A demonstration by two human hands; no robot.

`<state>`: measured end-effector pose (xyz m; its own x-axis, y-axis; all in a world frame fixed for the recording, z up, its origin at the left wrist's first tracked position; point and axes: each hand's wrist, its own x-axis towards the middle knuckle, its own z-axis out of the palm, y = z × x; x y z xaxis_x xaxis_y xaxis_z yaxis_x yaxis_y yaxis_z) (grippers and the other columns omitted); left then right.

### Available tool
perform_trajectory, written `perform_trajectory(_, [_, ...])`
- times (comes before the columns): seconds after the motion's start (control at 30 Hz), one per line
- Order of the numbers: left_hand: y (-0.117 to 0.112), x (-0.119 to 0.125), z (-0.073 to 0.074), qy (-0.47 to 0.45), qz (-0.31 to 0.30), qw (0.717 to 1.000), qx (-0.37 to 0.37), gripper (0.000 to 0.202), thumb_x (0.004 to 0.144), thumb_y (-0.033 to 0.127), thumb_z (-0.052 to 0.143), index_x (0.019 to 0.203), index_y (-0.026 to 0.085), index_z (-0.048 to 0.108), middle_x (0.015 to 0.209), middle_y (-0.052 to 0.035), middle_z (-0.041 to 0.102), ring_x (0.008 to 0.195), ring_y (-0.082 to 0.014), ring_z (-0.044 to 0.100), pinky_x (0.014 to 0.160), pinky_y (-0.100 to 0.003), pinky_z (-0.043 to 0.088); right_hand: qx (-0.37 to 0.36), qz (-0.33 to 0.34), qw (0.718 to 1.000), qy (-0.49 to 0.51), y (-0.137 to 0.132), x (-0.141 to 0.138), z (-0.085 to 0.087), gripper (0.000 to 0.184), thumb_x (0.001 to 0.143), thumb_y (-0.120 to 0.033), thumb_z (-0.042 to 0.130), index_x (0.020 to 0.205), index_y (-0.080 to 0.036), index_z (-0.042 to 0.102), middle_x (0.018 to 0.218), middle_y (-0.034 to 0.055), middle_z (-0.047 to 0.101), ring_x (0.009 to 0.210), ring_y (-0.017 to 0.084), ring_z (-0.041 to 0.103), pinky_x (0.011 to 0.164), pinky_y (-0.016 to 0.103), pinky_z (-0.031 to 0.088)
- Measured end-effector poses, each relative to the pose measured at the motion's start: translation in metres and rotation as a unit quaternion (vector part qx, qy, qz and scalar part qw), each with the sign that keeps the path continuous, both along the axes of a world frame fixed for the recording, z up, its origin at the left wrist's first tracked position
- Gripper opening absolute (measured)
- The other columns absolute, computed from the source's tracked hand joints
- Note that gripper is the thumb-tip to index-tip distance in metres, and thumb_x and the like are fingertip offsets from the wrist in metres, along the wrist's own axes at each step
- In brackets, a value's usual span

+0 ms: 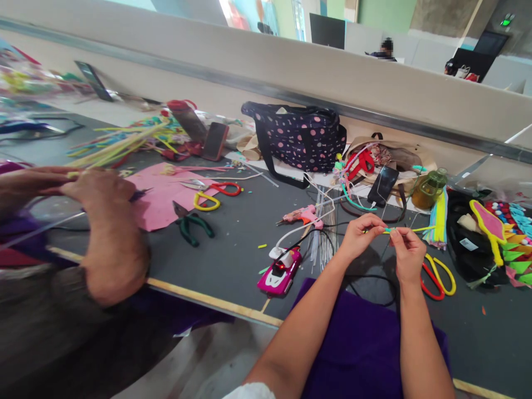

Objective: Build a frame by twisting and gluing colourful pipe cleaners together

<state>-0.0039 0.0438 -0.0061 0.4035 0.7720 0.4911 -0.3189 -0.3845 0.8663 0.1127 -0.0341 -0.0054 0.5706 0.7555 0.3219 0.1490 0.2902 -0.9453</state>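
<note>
My left hand (359,235) and my right hand (407,255) meet over the dark grey table (233,249). Both pinch a thin pipe cleaner (409,229), teal between the fingers and yellow where it sticks out to the right. Each hand's fingers are closed on it. A pink glue gun (302,215) lies just left of my left hand. Red and yellow scissors (437,276) lie right of my right hand. Purple cloth (357,343) covers my lap below the hands.
Another person's hands (100,191) work at the left over a pink sheet (162,199), near green pliers (191,224) and scissors (211,194). A pink toy car (279,271), a dotted bag (299,136), a phone (383,185), a green jar (429,188) and felt pieces (505,233) crowd the table.
</note>
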Motion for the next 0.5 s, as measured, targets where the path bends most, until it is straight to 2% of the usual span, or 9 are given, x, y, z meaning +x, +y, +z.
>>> perform_trajectory(0.23, [-0.0014,-0.0003,-0.0004,0.006,-0.022,0.998,-0.056,0.026,0.077,0.039,0.071,0.076,0.013,0.069,0.073,-0.0035,0.062,0.067,-0.0123,0.051,0.064,-0.025,0.037,-0.012,-0.007,1.000,-0.014,-0.0004,0.0006,0.0003,0.023,0.075,-0.039,0.070,0.076,-0.017,0.065,0.065,-0.0014,0.062,0.057,0.012,0.052,0.055,0.025,0.041])
perform_trajectory(0.5, [-0.0050,-0.0030,0.0064,0.003,-0.058,0.987,-0.148,0.031,0.072,0.042,0.074,0.075,0.012,0.068,0.070,-0.0021,0.062,0.065,-0.0112,0.050,0.064,-0.024,0.036,-0.019,-0.016,0.998,-0.053,-0.0017,0.0007,0.0025,0.023,0.077,-0.040,0.067,0.077,-0.017,0.066,0.067,-0.0002,0.064,0.058,0.013,0.055,0.056,0.026,0.043])
